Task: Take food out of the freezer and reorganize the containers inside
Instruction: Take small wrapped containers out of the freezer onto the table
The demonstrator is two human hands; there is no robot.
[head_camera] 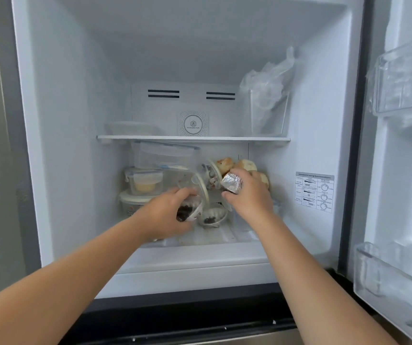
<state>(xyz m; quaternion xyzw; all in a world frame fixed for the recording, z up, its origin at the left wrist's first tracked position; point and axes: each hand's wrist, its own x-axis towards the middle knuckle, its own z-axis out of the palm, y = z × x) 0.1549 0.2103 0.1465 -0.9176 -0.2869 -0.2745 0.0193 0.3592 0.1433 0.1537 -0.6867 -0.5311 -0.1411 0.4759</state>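
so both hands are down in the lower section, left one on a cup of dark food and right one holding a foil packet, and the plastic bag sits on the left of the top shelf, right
Not quite. The head view shows the plastic bag on the right of the top shelf, not the left. The rest holds: the left hand grips a cup of dark food and the right hand holds a foil packet, both in the lower section.

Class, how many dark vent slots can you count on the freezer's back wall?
4, in two stacked pairs above the shelf: left pair, right pair. None looks hidden, though the plastic bag covers the wall's right end.
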